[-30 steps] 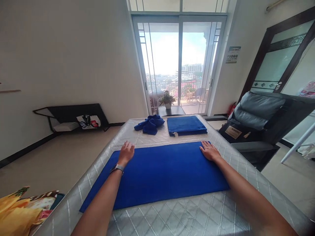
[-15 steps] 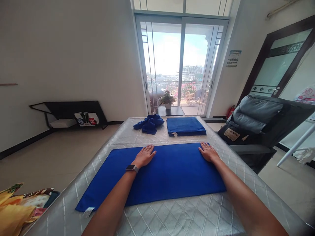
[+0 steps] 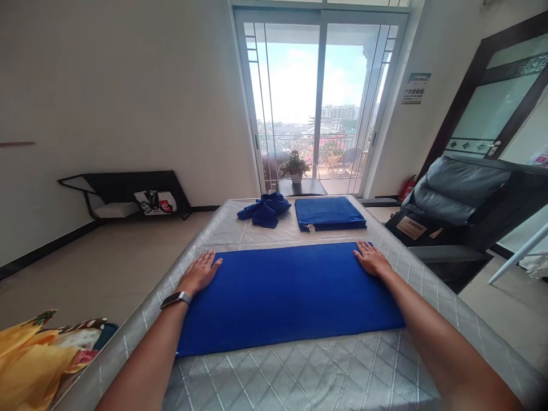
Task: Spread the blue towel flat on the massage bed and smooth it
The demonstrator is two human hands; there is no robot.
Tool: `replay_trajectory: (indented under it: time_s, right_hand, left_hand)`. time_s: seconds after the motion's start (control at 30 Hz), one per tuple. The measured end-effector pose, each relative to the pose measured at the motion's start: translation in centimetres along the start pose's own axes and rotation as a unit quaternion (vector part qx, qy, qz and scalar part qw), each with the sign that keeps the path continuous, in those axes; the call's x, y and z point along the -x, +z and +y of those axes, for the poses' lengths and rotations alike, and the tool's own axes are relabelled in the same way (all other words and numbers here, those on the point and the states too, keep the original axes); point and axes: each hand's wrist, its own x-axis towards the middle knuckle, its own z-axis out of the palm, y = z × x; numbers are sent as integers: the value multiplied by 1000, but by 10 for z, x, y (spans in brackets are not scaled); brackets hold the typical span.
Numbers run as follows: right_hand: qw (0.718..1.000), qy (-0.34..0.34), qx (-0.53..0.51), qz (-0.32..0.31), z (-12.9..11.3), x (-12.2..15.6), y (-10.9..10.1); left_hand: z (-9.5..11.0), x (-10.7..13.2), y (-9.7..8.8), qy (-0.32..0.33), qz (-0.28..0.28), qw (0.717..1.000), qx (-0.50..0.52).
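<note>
A long blue towel point(image 3: 291, 294) lies flat across a silver quilted mattress point(image 3: 299, 377). My left hand point(image 3: 197, 273), with a watch on its wrist, rests palm down with fingers stretched out on the towel's far left corner. My right hand point(image 3: 371, 259) lies flat and open on the towel's far right corner. Beyond the towel sit a crumpled blue towel point(image 3: 263, 209) and a neatly folded blue towel point(image 3: 329, 213).
A dark grey massage chair point(image 3: 458, 200) stands right of the mattress. A small table with a potted plant point(image 3: 295, 166) is in front of the glass balcony doors. A low black rack point(image 3: 128, 193) lines the left wall. Yellow patterned fabric point(image 3: 38, 357) shows at the lower left.
My left hand slid from the towel's middle out to its left end, smoothing it flat. My right hand stayed on the right corner. The view shifted slightly.
</note>
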Motion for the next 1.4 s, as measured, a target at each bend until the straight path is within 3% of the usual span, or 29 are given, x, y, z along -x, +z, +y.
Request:
replay_trajectory:
  time_s: [0.2, 0.33, 0.43, 0.6, 0.7, 0.8, 0.9, 1.0, 1.23, 1.33, 1.4]
  right_hand:
    - [1000, 5, 20, -1, -12, 6, -19]
    - [999, -15, 21, 29, -49, 2, -40]
    - [997, -67, 1, 45, -102, 5, -47]
    - [982, -178, -47, 45, -198, 36, -34]
    - [975, -209, -67, 32, -226, 58, -18]
    - [977, -199, -77, 14, -227, 69, -7]
    - [981, -177, -80, 2, -212, 70, -4]
    - [986, -152, -75, -5, -182, 68, -7]
    - [997, -58, -40, -13, -66, 66, -7]
    - [1000, -24, -17, -6, -22, 63, 1]
    - [1000, -15, -11, -1, -3, 61, 6]
  left_hand:
    - [6, 2, -1, -5, 19, 1000, -1]
    - [25, -2, -15, -13, 44, 999, -5]
    - [69, -8, -22, 32, 58, 998, -2]
    - [184, 0, -7, 201, 37, 979, 22]
    - [232, 15, 11, 252, 31, 967, 36]
    - [245, 27, 25, 254, 20, 966, 45]
    - [231, 32, 29, 242, 14, 969, 44]
    - [199, 37, 25, 220, 10, 975, 33]
    - [73, 62, 4, 102, 7, 995, 1]
    - [23, 71, 7, 45, 25, 999, -5]
    - [1, 74, 13, 21, 39, 999, -5]
